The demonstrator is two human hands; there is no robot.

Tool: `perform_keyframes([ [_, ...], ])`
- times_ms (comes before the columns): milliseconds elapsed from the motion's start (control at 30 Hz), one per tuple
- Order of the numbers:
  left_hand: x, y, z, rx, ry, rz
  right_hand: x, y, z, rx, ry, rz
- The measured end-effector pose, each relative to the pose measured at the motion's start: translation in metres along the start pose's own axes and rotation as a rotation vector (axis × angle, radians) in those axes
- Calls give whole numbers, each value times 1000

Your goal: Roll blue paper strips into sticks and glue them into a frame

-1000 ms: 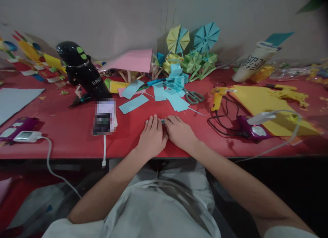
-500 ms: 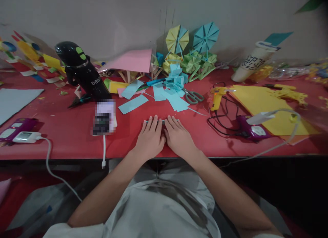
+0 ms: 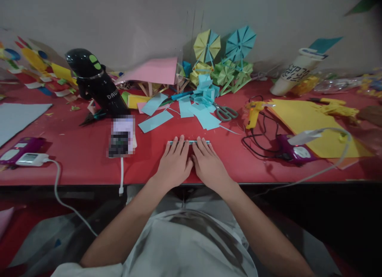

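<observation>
My left hand [image 3: 175,163] and my right hand [image 3: 209,163] lie palms down side by side near the table's front edge, fingers stretched forward. Under the fingertips of both is a thin, narrow roll or strip of light blue paper [image 3: 192,142], lying crosswise; most of it is hidden by the fingers. Just beyond it are several loose light blue paper pieces [image 3: 155,121]. A pair of grey-handled scissors [image 3: 227,112] rests at the right of that pile.
On the red table [image 3: 149,165] stand a black bottle [image 3: 98,84] and a pale tumbler [image 3: 298,72]. A phone [image 3: 121,138] lies left. To the right are a yellow glue gun [image 3: 253,114], a purple power socket [image 3: 295,150] and yellow sheets [image 3: 316,130]. Folded paper umbrellas [image 3: 240,43] lean at the back.
My right hand has shifted slightly right and towards me, showing a little more of the blue paper between the hands. The left hand stays nearly in place.
</observation>
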State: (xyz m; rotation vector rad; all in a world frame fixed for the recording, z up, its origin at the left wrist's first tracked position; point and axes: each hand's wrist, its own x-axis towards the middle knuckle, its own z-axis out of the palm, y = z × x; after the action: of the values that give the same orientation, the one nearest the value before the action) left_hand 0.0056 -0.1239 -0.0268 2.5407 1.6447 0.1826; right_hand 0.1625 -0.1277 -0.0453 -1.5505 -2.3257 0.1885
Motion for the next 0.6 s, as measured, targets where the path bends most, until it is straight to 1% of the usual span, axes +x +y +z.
perform_keyframes([
  [400,-6,3,2,16,50,18,-3,5,0,43,18,12],
  [600,-8,3,0,16,24,14,-4,5,-1,40,13,7],
])
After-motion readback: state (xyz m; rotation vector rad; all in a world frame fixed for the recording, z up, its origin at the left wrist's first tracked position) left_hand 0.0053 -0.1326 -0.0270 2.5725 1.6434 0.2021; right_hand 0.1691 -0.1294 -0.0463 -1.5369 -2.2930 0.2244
